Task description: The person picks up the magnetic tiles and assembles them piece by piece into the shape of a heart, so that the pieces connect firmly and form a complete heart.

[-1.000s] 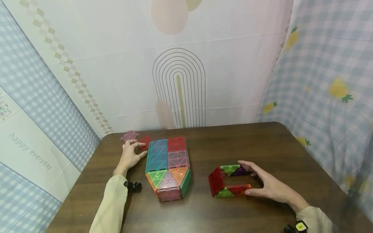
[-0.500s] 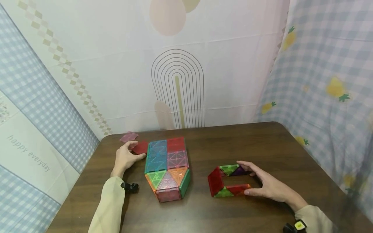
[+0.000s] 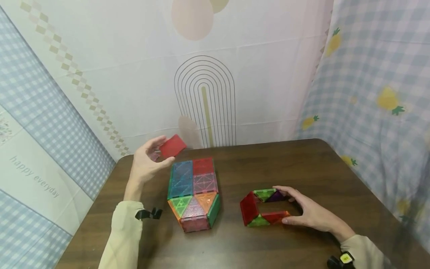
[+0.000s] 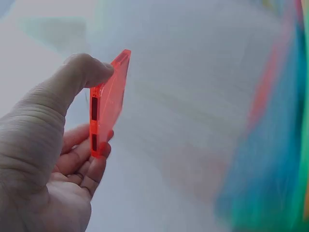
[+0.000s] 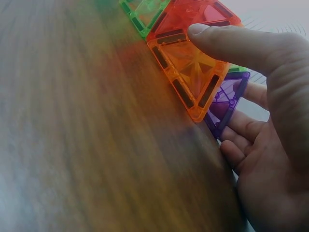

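Observation:
My left hand (image 3: 144,164) pinches a red square magnetic tile (image 3: 173,146) between thumb and fingers, raised over the far left of the table. In the left wrist view the tile (image 4: 108,101) is seen nearly edge-on. My right hand (image 3: 314,215) grips the open end of a small magnetic-tile frame (image 3: 249,208). Its thumb presses the side with an orange triangle (image 5: 195,72), and its fingers lie along the purple triangle (image 5: 228,99) opposite. A red tile leans at the frame's other end, with green triangles beside it.
Between the hands stands a larger magnetic-tile block (image 3: 181,183) with blue, red, pink, green and orange tiles. A loose pink tile (image 3: 155,155) lies behind my left hand, partly covered. The wooden table (image 3: 268,160) ends at a curtain at the back.
My left hand has taken the red square tile off the table and lifted it up. My right hand stays in place on the small frame.

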`<state>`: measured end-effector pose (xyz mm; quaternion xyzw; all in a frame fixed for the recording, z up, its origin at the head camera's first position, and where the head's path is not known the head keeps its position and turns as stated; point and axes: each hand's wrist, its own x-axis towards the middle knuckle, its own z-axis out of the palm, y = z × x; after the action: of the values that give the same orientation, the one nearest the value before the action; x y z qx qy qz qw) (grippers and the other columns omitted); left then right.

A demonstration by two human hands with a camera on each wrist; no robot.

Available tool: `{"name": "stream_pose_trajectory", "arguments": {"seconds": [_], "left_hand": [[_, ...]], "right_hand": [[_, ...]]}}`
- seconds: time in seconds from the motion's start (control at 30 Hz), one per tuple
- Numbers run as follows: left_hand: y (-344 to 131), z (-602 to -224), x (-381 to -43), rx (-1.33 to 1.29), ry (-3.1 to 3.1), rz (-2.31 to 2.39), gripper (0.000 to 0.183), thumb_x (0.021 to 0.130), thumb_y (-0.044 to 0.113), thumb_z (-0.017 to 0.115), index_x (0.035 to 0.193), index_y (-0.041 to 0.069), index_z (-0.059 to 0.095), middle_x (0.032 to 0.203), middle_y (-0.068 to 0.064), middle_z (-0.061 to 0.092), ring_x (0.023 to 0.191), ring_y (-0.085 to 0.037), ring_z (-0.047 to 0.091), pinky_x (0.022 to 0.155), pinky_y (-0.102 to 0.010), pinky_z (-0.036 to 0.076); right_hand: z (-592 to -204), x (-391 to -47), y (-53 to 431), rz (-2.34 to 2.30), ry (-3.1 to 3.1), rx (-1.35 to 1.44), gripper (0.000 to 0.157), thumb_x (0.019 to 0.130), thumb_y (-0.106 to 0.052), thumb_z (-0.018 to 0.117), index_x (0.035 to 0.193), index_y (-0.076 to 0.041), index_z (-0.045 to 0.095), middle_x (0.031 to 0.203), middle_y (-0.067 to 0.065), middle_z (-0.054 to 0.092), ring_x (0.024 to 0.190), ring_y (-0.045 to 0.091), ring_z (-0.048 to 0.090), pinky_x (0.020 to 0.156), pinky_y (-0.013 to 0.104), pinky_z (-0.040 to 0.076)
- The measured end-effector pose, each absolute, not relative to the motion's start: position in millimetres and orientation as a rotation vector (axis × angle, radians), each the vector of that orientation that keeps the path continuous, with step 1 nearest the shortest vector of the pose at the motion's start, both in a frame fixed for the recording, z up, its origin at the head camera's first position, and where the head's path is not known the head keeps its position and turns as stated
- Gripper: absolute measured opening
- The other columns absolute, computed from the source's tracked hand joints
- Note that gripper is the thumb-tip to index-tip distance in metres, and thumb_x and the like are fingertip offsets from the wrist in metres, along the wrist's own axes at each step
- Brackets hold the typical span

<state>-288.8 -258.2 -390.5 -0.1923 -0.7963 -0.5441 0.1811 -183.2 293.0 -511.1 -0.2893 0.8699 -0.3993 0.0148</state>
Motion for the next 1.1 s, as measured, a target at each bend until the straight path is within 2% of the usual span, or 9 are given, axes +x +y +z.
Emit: {"name": "stream_pose_trajectory", "arguments": {"seconds": [0.07,0.17,0.27,0.33,0.53,0.63,0.83,0.97,1.1], "left_hand": [[-234.9,-376.7,-275.3,-0.658,-2.249,-1.543,0.078,0.082,0.001,0.096,0.153,0.004,0.064,0.146,-0.014,0.071,0.126,-0.018,0.068,0.108,-0.021,0.052],[-198.9,-366.5,-258.4,-0.822,-2.282,-1.517,0.078,0.082,0.007,0.097,0.153,0.008,0.065,0.146,-0.008,0.071,0.130,-0.021,0.067,0.116,-0.035,0.052],[-161.4,-365.2,-242.5,-0.941,-2.326,-1.502,0.076,0.082,0.015,0.098,0.152,0.014,0.067,0.145,-0.002,0.072,0.128,-0.022,0.068,0.112,-0.048,0.056],[-137.0,-367.8,-234.2,-1.024,-2.346,-1.480,0.075,0.082,0.019,0.098,0.150,0.016,0.067,0.143,0.001,0.072,0.125,-0.021,0.068,0.108,-0.051,0.059],[-71.1,-388.1,-214.1,-1.138,-2.450,-1.319,0.073,0.082,0.028,0.097,0.148,0.018,0.069,0.133,0.006,0.073,0.121,-0.012,0.065,0.105,-0.041,0.057],[-45.8,-403.3,-208.2,-1.146,-2.522,-1.222,0.072,0.083,0.032,0.095,0.149,0.018,0.068,0.135,0.006,0.073,0.123,-0.011,0.063,0.106,-0.035,0.054],[-18.6,-428.5,-202.1,-1.156,-2.636,-1.139,0.071,0.088,0.035,0.092,0.151,0.017,0.066,0.139,0.003,0.071,0.120,-0.010,0.059,0.097,-0.025,0.053],[-12.8,-440.5,-200.4,-1.165,-2.686,-1.110,0.069,0.090,0.034,0.091,0.151,0.015,0.065,0.140,0.001,0.070,0.120,-0.012,0.059,0.097,-0.026,0.054],[-10.8,-448.5,-200.6,-1.164,-2.728,-1.070,0.068,0.092,0.034,0.090,0.152,0.014,0.064,0.143,0.001,0.070,0.125,-0.014,0.059,0.105,-0.033,0.053]], "right_hand": [[-511.2,-182.7,293.5,-1.245,2.706,-0.894,0.090,0.099,-0.028,0.088,0.173,-0.021,0.037,0.168,0.003,0.048,0.144,0.008,0.052,0.112,0.026,0.049],[-510.8,-181.8,294.9,-1.252,2.703,-0.878,0.090,0.099,-0.027,0.087,0.173,-0.022,0.037,0.168,0.003,0.049,0.143,0.010,0.053,0.112,0.028,0.049],[-510.7,-181.2,296.1,-1.245,2.708,-0.862,0.090,0.100,-0.029,0.087,0.174,-0.021,0.037,0.167,0.003,0.049,0.142,0.011,0.053,0.112,0.030,0.050],[-510.9,-180.9,296.2,-1.244,2.711,-0.861,0.090,0.100,-0.029,0.087,0.174,-0.020,0.037,0.167,0.003,0.049,0.142,0.012,0.053,0.111,0.030,0.050],[-512.1,-180.3,294.4,-1.257,2.707,-0.858,0.089,0.099,-0.028,0.088,0.172,-0.025,0.038,0.163,0.002,0.052,0.142,0.013,0.054,0.112,0.029,0.049],[-512.5,-180.9,293.7,-1.268,2.695,-0.841,0.087,0.099,-0.029,0.088,0.171,-0.028,0.039,0.159,0.001,0.055,0.138,0.015,0.056,0.111,0.031,0.050],[-512.3,-182.5,292.7,-1.282,2.676,-0.836,0.085,0.099,-0.029,0.088,0.169,-0.032,0.040,0.155,-0.001,0.057,0.129,0.011,0.059,0.108,0.034,0.052],[-511.7,-183.0,292.9,-1.277,2.683,-0.848,0.086,0.098,-0.029,0.088,0.170,-0.029,0.040,0.154,-0.001,0.057,0.130,0.010,0.058,0.107,0.033,0.053],[-510.5,-182.7,292.3,-1.277,2.678,-0.841,0.086,0.099,-0.030,0.088,0.171,-0.027,0.039,0.154,0.000,0.057,0.130,0.008,0.057,0.106,0.031,0.054]]}}
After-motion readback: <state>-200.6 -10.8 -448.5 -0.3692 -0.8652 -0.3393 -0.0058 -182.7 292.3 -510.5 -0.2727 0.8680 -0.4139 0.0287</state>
